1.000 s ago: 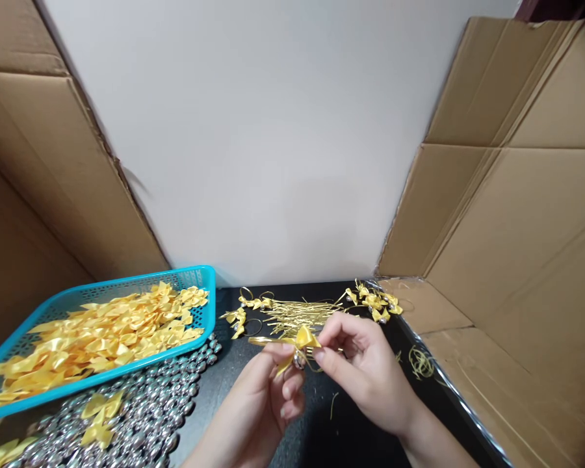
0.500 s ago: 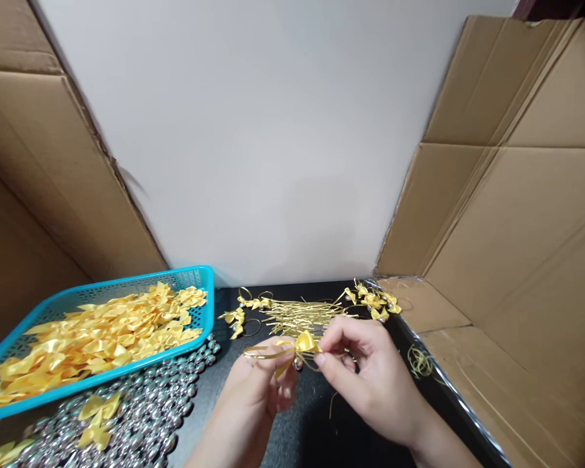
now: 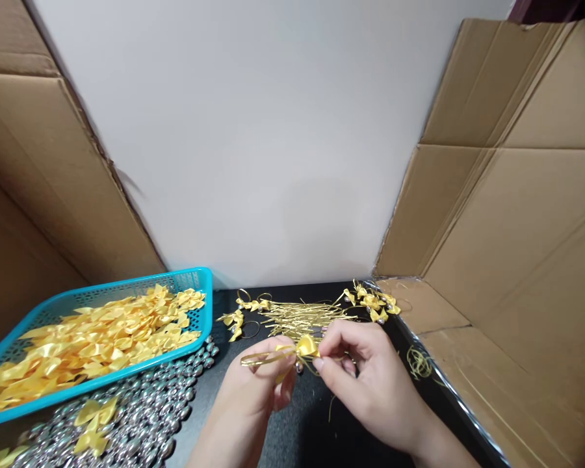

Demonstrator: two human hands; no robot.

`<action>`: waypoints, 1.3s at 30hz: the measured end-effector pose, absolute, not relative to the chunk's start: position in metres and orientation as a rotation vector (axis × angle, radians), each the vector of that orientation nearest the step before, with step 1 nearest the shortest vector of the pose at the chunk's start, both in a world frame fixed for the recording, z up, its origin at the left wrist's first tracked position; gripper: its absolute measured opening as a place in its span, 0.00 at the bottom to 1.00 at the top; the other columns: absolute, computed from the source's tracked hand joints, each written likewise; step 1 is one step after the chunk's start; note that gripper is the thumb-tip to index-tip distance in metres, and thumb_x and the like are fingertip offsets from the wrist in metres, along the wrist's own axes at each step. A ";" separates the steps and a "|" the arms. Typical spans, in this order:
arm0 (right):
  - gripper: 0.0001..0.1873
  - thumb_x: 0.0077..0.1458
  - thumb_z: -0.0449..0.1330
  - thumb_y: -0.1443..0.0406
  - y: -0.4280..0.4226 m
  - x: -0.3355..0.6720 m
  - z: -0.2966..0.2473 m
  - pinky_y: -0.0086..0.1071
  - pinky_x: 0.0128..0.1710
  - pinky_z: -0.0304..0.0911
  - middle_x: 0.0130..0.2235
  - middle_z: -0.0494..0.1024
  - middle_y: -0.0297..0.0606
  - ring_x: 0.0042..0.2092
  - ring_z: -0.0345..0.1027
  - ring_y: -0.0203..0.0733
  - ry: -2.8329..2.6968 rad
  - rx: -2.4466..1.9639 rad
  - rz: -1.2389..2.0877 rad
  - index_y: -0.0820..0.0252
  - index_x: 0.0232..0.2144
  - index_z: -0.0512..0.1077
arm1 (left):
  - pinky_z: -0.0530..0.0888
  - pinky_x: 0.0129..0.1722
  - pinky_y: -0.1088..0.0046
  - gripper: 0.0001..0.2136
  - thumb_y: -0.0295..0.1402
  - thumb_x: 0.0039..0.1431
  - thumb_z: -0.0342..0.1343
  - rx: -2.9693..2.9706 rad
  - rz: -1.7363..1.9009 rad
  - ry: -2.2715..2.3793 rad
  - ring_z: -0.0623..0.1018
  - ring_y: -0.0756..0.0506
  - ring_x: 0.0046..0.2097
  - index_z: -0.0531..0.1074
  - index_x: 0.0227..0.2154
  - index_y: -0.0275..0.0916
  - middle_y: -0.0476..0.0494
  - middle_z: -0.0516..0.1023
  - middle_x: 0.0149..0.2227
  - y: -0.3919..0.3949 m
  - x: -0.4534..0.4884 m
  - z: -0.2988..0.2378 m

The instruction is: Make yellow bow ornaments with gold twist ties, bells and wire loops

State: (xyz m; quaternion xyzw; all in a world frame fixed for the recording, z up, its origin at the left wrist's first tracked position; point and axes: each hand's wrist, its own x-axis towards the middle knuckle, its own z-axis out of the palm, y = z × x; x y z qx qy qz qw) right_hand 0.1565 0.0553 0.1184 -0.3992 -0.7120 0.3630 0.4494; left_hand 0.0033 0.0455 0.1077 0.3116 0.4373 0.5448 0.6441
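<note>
A yellow satin bow (image 3: 307, 347) is held between my two hands, low in the middle of the view. My left hand (image 3: 260, 383) pinches it from the left, and a loop of gold cord (image 3: 258, 359) sticks out across that thumb. Just under the bow a small silver bell (image 3: 299, 368) shows in part. My right hand (image 3: 365, 377) has its thumb and forefinger closed on the bow's right side, where thin cord hangs down. The exact grip of the fingertips is partly hidden.
A teal basket (image 3: 207, 312) full of yellow bows stands at left. Silver bells (image 3: 146, 409) lie before it, with loose bows (image 3: 95, 422) on top. Gold cords (image 3: 302, 317) lie behind my hands, between finished-looking bow pieces (image 3: 373, 301). Cardboard walls (image 3: 531, 214) flank the black table.
The gold loop has tipped slightly, and the bow has turned a little between my fingers. Both hands stay nearly in place, and the view has shifted slightly.
</note>
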 end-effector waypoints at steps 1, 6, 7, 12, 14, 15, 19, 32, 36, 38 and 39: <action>0.07 0.49 0.56 0.72 0.055 0.156 0.118 0.26 0.23 0.51 0.20 0.61 0.27 0.23 0.53 0.31 -1.759 -0.987 0.899 0.59 0.21 0.64 | 0.53 0.20 0.77 0.13 0.37 0.40 0.68 0.711 1.242 0.992 0.57 0.54 0.20 0.70 0.17 0.36 0.55 0.62 0.15 0.045 0.004 0.108; 0.08 0.50 0.56 0.72 0.055 0.155 0.119 0.26 0.23 0.51 0.20 0.60 0.26 0.23 0.53 0.31 -1.755 -0.980 0.891 0.59 0.22 0.64 | 0.55 0.21 0.78 0.12 0.37 0.41 0.68 0.750 1.234 0.997 0.57 0.54 0.20 0.72 0.20 0.35 0.55 0.62 0.17 0.044 0.003 0.107; 0.08 0.50 0.56 0.72 0.055 0.155 0.119 0.26 0.23 0.51 0.20 0.61 0.26 0.23 0.53 0.31 -1.755 -0.978 0.884 0.59 0.22 0.64 | 0.55 0.21 0.78 0.12 0.37 0.41 0.68 0.759 1.233 0.996 0.58 0.54 0.20 0.72 0.20 0.35 0.55 0.62 0.17 0.044 0.003 0.106; 0.08 0.52 0.55 0.73 0.054 0.156 0.123 0.26 0.24 0.53 0.22 0.65 0.28 0.24 0.56 0.32 -1.800 -0.977 0.775 0.59 0.23 0.66 | 0.56 0.21 0.78 0.11 0.38 0.43 0.68 0.790 1.249 0.987 0.59 0.53 0.21 0.74 0.22 0.36 0.53 0.64 0.17 0.043 0.001 0.103; 0.08 0.52 0.55 0.73 0.053 0.156 0.123 0.26 0.26 0.55 0.23 0.66 0.29 0.26 0.58 0.32 -1.818 -0.974 0.708 0.59 0.24 0.67 | 0.56 0.21 0.78 0.11 0.38 0.43 0.68 0.799 1.257 0.984 0.59 0.53 0.21 0.74 0.22 0.35 0.53 0.64 0.17 0.043 0.001 0.103; 0.08 0.53 0.55 0.73 0.052 0.156 0.123 0.26 0.26 0.55 0.24 0.67 0.29 0.26 0.59 0.32 -1.824 -0.968 0.683 0.59 0.24 0.67 | 0.56 0.21 0.78 0.11 0.38 0.43 0.68 0.804 1.256 0.981 0.58 0.53 0.21 0.74 0.22 0.35 0.53 0.64 0.17 0.043 0.001 0.103; 0.08 0.54 0.55 0.73 0.051 0.154 0.123 0.25 0.26 0.56 0.24 0.68 0.29 0.26 0.60 0.31 -1.830 -0.940 0.632 0.59 0.25 0.67 | 0.56 0.21 0.78 0.12 0.39 0.43 0.68 0.822 1.253 0.986 0.58 0.53 0.21 0.74 0.21 0.35 0.53 0.64 0.15 0.043 0.001 0.103; 0.09 0.55 0.55 0.72 0.051 0.150 0.120 0.25 0.26 0.56 0.24 0.70 0.29 0.26 0.61 0.31 -1.801 -0.938 0.609 0.59 0.24 0.67 | 0.57 0.21 0.78 0.09 0.35 0.42 0.67 0.738 1.306 1.020 0.60 0.54 0.21 0.75 0.21 0.35 0.53 0.64 0.18 0.040 0.008 0.109; 0.09 0.55 0.55 0.73 0.051 0.152 0.120 0.25 0.26 0.56 0.23 0.69 0.28 0.25 0.61 0.31 -1.805 -0.953 0.612 0.59 0.24 0.67 | 0.57 0.21 0.78 0.09 0.35 0.42 0.67 0.752 1.317 1.008 0.59 0.53 0.21 0.76 0.22 0.35 0.53 0.65 0.18 0.041 0.008 0.108; 0.08 0.54 0.55 0.73 0.051 0.153 0.119 0.25 0.26 0.56 0.24 0.68 0.28 0.26 0.60 0.31 -1.816 -0.951 0.609 0.59 0.24 0.66 | 0.57 0.21 0.78 0.09 0.35 0.43 0.66 0.777 1.314 1.007 0.58 0.53 0.21 0.76 0.22 0.35 0.52 0.65 0.18 0.041 0.006 0.107; 0.08 0.54 0.55 0.73 0.051 0.154 0.119 0.25 0.26 0.56 0.24 0.68 0.28 0.26 0.61 0.31 -1.824 -0.952 0.608 0.59 0.25 0.67 | 0.57 0.21 0.78 0.09 0.36 0.44 0.65 0.790 1.311 1.006 0.58 0.53 0.21 0.75 0.22 0.35 0.52 0.65 0.17 0.042 0.006 0.106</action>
